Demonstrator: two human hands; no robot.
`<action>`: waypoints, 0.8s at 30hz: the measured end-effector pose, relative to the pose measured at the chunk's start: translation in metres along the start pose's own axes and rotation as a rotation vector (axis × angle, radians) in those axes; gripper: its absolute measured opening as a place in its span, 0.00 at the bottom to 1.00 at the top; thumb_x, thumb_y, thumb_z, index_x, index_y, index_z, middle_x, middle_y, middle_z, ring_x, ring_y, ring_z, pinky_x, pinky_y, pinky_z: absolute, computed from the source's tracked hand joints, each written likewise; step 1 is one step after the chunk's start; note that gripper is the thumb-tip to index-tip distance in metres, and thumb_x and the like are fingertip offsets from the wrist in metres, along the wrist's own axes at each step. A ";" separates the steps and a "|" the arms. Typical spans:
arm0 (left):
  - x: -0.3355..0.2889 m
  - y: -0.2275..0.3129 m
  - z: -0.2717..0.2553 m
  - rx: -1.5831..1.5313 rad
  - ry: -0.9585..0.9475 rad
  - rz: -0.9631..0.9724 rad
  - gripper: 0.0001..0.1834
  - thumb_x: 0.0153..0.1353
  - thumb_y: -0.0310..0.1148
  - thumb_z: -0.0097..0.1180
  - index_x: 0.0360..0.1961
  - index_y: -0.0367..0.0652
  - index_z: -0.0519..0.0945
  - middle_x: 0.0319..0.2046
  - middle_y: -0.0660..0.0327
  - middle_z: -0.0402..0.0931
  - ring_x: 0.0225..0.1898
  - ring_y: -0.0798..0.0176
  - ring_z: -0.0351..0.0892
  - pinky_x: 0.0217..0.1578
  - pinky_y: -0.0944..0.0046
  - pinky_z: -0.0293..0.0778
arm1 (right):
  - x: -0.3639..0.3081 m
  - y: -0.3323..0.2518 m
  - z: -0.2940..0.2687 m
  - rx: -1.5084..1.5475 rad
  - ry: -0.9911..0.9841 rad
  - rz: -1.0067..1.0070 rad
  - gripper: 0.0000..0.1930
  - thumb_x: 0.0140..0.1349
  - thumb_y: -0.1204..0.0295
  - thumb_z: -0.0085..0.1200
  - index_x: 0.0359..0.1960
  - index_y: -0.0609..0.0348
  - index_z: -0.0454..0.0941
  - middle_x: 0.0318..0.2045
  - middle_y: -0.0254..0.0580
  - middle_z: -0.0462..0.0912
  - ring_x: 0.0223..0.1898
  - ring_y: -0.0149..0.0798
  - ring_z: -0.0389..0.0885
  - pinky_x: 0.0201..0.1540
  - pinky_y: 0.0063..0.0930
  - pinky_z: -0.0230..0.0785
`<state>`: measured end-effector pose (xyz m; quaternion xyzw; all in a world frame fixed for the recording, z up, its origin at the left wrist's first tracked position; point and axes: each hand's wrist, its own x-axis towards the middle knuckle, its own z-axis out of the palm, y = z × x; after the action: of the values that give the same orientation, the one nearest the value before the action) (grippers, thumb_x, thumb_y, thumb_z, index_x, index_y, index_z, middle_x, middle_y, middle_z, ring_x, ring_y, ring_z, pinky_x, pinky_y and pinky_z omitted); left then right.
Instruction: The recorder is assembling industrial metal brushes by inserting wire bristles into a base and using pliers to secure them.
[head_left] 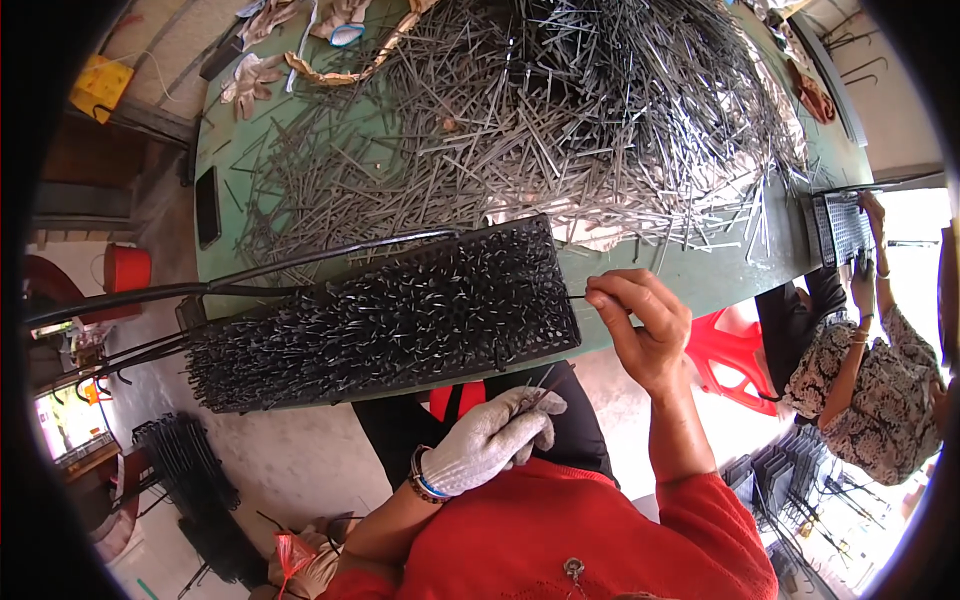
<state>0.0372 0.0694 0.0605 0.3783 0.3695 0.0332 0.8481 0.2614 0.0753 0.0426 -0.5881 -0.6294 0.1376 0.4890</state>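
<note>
A long black perforated rack (562,325) lies along the near edge of the table, tilted slightly up to the right. Short dark metal strips (390,310) stand densely in most of its holes; fewer fill its right end. Bare, my right hand (648,328) pinches one thin dark strip (576,297) between thumb and fingertips, its tip at the rack's right edge. Whether that tip sits in a hole I cannot tell. My left hand (490,442), in a whitish knitted glove, closes round a few thin strips (545,378) just below the rack.
A large heap of loose strips (480,150) covers much of the green table (225,270). A black phone (208,208) and a glove (250,83) lie at its left. Black rods (240,275) extend left from the rack. At right, another person (870,390) handles a similar rack (842,228) near a red stool (730,355).
</note>
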 end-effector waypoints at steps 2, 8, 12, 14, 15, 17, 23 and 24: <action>0.001 0.000 0.000 -0.020 -0.013 -0.009 0.13 0.70 0.32 0.43 0.51 0.41 0.72 0.30 0.65 0.75 0.21 0.79 0.65 0.20 0.79 0.59 | 0.001 0.000 0.000 -0.048 -0.047 -0.053 0.08 0.52 0.82 0.62 0.35 0.65 0.80 0.30 0.45 0.81 0.28 0.36 0.81 0.28 0.26 0.72; 0.000 -0.001 0.002 0.012 -0.001 0.004 0.13 0.69 0.32 0.43 0.51 0.42 0.72 0.30 0.65 0.75 0.21 0.79 0.65 0.20 0.79 0.59 | 0.003 -0.004 0.006 -0.221 -0.184 -0.182 0.13 0.49 0.78 0.64 0.39 0.62 0.80 0.31 0.44 0.79 0.28 0.42 0.80 0.30 0.31 0.72; -0.006 -0.002 0.003 0.011 0.001 0.025 0.13 0.70 0.32 0.43 0.51 0.42 0.72 0.30 0.65 0.74 0.21 0.79 0.65 0.20 0.79 0.60 | 0.001 -0.008 0.008 -0.259 -0.188 -0.185 0.15 0.50 0.78 0.63 0.42 0.62 0.79 0.33 0.44 0.78 0.27 0.41 0.78 0.29 0.31 0.70; -0.008 -0.003 0.002 0.021 0.003 0.043 0.13 0.70 0.32 0.42 0.51 0.42 0.73 0.30 0.65 0.74 0.21 0.79 0.65 0.20 0.79 0.60 | 0.002 -0.013 0.008 -0.267 -0.213 -0.205 0.16 0.50 0.78 0.63 0.43 0.62 0.79 0.33 0.44 0.78 0.27 0.41 0.78 0.28 0.31 0.70; -0.010 -0.004 0.003 0.020 0.005 0.047 0.13 0.70 0.32 0.42 0.51 0.42 0.73 0.30 0.65 0.74 0.21 0.79 0.65 0.20 0.79 0.60 | 0.002 -0.015 0.008 -0.277 -0.237 -0.222 0.16 0.50 0.79 0.62 0.43 0.62 0.79 0.32 0.44 0.77 0.26 0.41 0.77 0.28 0.31 0.70; -0.012 -0.005 0.004 0.018 0.014 0.031 0.13 0.70 0.32 0.42 0.51 0.42 0.73 0.30 0.65 0.74 0.21 0.79 0.66 0.20 0.79 0.60 | 0.001 -0.021 0.010 -0.304 -0.211 -0.201 0.16 0.51 0.79 0.62 0.43 0.62 0.79 0.33 0.44 0.77 0.25 0.41 0.77 0.28 0.31 0.70; -0.019 -0.008 0.004 -0.002 0.013 0.072 0.13 0.70 0.32 0.41 0.51 0.42 0.73 0.30 0.65 0.74 0.21 0.79 0.66 0.20 0.79 0.60 | -0.007 -0.018 0.015 -0.301 -0.121 -0.094 0.15 0.53 0.80 0.59 0.44 0.63 0.79 0.34 0.44 0.77 0.25 0.42 0.78 0.29 0.32 0.71; -0.020 -0.009 0.004 -0.003 0.013 0.075 0.13 0.70 0.32 0.41 0.51 0.42 0.73 0.30 0.65 0.74 0.21 0.79 0.66 0.20 0.79 0.60 | -0.008 -0.019 0.015 -0.286 -0.133 -0.092 0.14 0.54 0.80 0.59 0.44 0.64 0.79 0.34 0.44 0.77 0.25 0.43 0.78 0.30 0.33 0.71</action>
<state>0.0237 0.0539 0.0688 0.3901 0.3608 0.0679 0.8444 0.2364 0.0697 0.0463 -0.6118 -0.6998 0.0630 0.3634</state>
